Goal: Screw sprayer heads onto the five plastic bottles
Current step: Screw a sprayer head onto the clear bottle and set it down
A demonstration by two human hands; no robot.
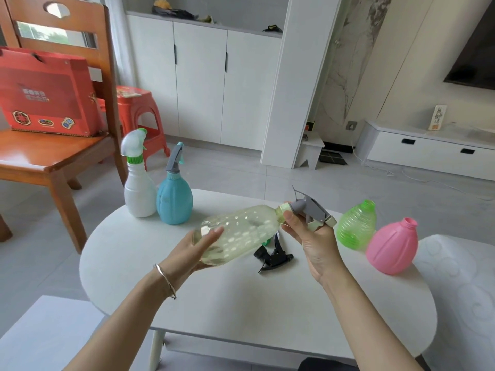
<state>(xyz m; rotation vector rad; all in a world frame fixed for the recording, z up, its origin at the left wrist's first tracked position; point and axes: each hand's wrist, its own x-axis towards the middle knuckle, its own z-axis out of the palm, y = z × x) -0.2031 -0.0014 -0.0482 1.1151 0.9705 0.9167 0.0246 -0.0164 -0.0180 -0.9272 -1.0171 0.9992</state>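
My left hand (197, 249) grips the base of a pale yellow see-through bottle (241, 231), held nearly level above the white table (241, 303). My right hand (308, 234) holds the grey sprayer head (312, 208) sitting at that bottle's neck. A white bottle (139, 188) and a blue bottle (174, 200), each with a sprayer head on, stand at the table's far left. A green ribbed bottle (356, 226) and a pink bottle (391, 247) stand with bare necks at the right. A black sprayer head (273, 258) lies loose on the table, with a green part (267, 241) just behind it.
A wooden chair (53, 156) with a red box (45, 95) stands left of the table, a red stool (136, 108) behind it. White cabinets line the back wall. A light patterned seat (460, 290) borders the table on the right.
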